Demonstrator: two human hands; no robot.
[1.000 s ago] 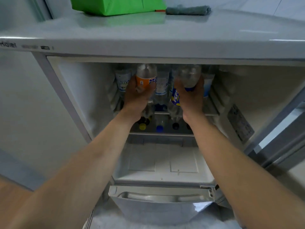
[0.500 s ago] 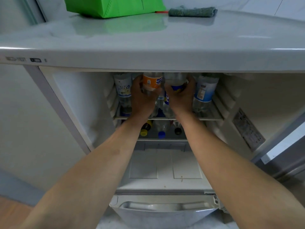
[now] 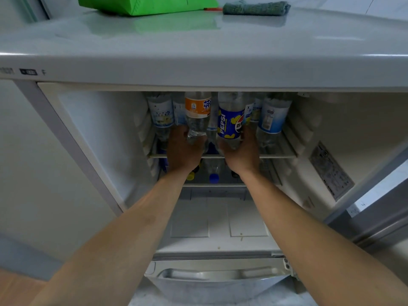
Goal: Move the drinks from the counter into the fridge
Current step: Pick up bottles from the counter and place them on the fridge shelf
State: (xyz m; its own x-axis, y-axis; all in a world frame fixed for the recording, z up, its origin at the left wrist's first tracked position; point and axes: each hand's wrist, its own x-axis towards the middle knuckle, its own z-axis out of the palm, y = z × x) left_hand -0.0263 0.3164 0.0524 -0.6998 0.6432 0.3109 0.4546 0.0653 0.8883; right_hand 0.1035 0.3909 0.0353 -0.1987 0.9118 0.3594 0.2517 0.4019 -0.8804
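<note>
Both bottles now stand lower on the upper shelf [image 3: 284, 155]; my left hand [image 3: 184, 151] grips the orange-labelled bottle [image 3: 197, 115], my right hand [image 3: 241, 154] the Pepsi bottle [image 3: 229, 123]. Caps hidden above.

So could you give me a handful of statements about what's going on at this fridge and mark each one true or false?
1. The left hand grips the bottle with the orange label. True.
2. The right hand holds a red can. False: it grips the blue Pepsi bottle.
3. The fridge door is closed. False: it is open, and the upper shelf with its bottles shows.
4. A green bag sits on the top of the fridge. True.
5. The grey cloth lies inside the fridge. False: it lies on the top of the fridge, beside the green bag.
</note>
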